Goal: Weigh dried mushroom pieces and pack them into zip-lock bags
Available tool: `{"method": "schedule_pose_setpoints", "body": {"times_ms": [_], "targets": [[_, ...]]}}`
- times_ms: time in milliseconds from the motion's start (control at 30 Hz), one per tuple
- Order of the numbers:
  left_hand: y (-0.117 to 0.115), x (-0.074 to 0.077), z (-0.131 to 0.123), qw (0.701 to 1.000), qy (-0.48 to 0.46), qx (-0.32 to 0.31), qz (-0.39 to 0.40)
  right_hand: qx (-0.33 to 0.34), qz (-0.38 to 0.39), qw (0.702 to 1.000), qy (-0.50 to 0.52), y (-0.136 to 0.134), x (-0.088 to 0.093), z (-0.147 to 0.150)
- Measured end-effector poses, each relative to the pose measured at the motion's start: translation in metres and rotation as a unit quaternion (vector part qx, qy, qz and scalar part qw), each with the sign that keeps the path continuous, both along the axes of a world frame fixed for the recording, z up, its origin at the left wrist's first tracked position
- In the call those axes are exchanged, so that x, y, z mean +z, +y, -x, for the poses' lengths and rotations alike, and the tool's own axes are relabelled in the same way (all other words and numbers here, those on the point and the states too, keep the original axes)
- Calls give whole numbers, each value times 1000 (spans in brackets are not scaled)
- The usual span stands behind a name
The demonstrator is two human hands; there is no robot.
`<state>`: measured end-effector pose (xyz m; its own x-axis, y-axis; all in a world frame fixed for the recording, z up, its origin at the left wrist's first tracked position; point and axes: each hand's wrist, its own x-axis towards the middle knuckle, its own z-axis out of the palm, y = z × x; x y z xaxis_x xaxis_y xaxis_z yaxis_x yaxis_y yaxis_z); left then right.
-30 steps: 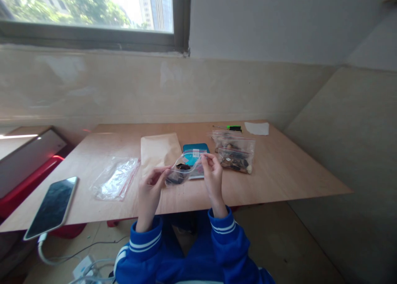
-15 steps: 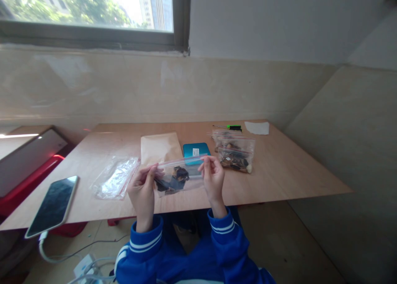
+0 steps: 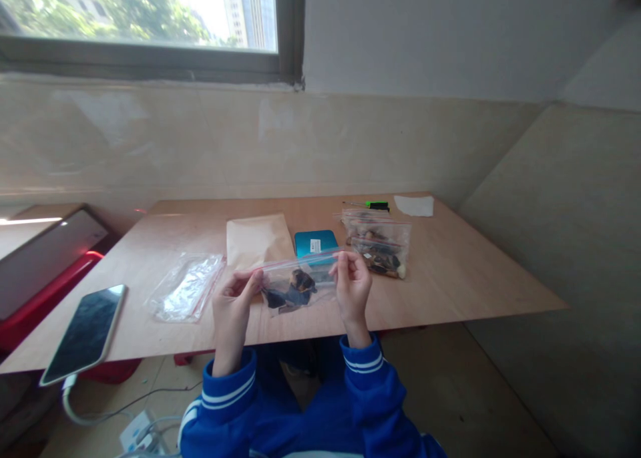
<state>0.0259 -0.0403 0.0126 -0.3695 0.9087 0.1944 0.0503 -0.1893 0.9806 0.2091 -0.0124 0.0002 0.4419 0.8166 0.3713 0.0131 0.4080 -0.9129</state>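
Note:
A clear zip bag (image 3: 320, 294) with dark, dried-looking pieces inside is stretched between my two hands above the table's front part. My left hand (image 3: 234, 306) pinches its upper left corner between thumb and fingers. At the upper right corner, my right hand (image 3: 353, 286) grips the bag's red-lined zip edge the same way. Behind the bag lie a blue flat box (image 3: 306, 242) with a white label and a brown paper envelope (image 3: 258, 238). Right of my right hand stand several filled zip bags (image 3: 388, 252) holding similar dark and brown pieces.
Clear plastic bags (image 3: 185, 288) lie flat left of my left hand. A phone (image 3: 85, 334) with a white cable overhangs the table's front left edge. At the back right are a green-and-black screwdriver (image 3: 376, 205) and a white paper piece (image 3: 414, 206). A power strip (image 3: 140, 434) sits below.
Both hands have shifted slightly right with the zip bag, and its right end tilts up a little more. My grip on both corners stays. Other things have not moved.

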Motion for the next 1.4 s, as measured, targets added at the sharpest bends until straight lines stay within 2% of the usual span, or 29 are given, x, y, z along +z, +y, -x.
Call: {"method": "schedule_pose_setpoints", "body": {"times_ms": [200,367,433,533,633,800,933,1200,1300,1400], "targets": [[-2,3,0,998,33,34,-38,20,5,998,-56,3,-6,-4],[-3,4,-2,993,102,31,-59,-28,-34,973,-226,6,-6,-5],[-3,3,-5,988,137,17,-66,0,-67,952,-297,2,0,-2],[-4,1,-9,983,167,-8,-71,88,-98,922,-363,-4,9,7],[-4,0,-10,981,176,-8,-76,123,-100,916,-367,-7,14,13],[-5,-1,-8,980,176,-2,-93,119,-105,919,-362,-6,13,18],[-5,0,-7,985,140,-1,-105,112,-125,921,-351,-8,14,22],[-3,-1,-11,987,94,-94,-93,32,-135,920,-368,-12,16,22],[-2,-3,-13,987,88,-106,-85,30,-134,919,-370,-13,16,18],[-1,-6,-14,989,88,-91,-80,57,-124,918,-373,-13,17,16]]}}
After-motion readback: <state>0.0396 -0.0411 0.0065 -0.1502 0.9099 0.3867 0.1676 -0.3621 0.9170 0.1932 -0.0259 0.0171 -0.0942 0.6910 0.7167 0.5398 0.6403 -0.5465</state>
